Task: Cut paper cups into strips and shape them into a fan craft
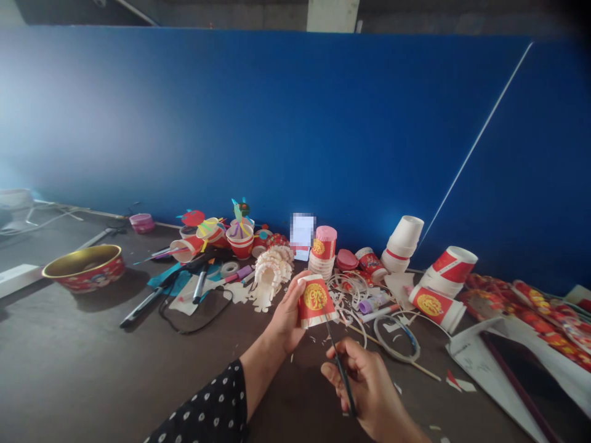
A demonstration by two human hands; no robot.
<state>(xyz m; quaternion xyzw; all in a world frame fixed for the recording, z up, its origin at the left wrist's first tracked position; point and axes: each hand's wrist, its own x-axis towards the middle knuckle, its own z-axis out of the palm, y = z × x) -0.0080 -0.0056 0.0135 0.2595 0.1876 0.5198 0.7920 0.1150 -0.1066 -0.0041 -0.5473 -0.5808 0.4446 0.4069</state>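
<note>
My left hand (pixel 289 311) is closed around a red and white paper cup (pixel 312 307) with a yellow emblem, tilted above the table. In my right hand (pixel 367 384) is a dark pair of scissors (pixel 340 363), its blades pointing up at the cup's lower right edge. Whether the blades have paper between them I cannot make out. Behind the cup stands a stack of paper cups (pixel 323 249) with a pink top. To its left lies a row of cut white cup pieces (pixel 272 274).
Paper rings (pixel 397 337) and scraps lie to the right, near more stacked cups (pixel 446 271) and a dark phone (pixel 530 381). At left stand a red and gold bowl (pixel 85 271), markers (pixel 200 284) and cups with paper figures (pixel 241 237). A blue partition (pixel 277 123) rises behind.
</note>
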